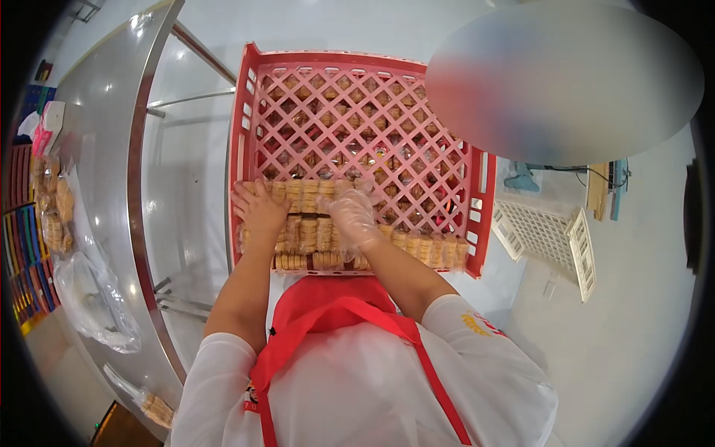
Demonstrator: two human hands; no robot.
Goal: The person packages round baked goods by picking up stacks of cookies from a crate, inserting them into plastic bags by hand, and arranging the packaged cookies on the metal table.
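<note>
A red crate [482,216] with a lattice bottom is in front of me, and more packed goods show through the lattice. Rows of clear packs of round biscuits [307,235] lie along its near side. My left hand [261,211], bare, lies with spread fingers on the left end of the upper row. My right hand [353,217], in a clear plastic glove, rests at the right part of that row, its fingers bent against the packs. Glare and loose film blur what its fingertips hold.
A steel table [100,97] runs along the left, with biscuit packs [56,208] and a clear plastic bag [93,305] on it. Coloured crates stand at the far left. A white basket [547,238] is at the right, near a blurred oval area.
</note>
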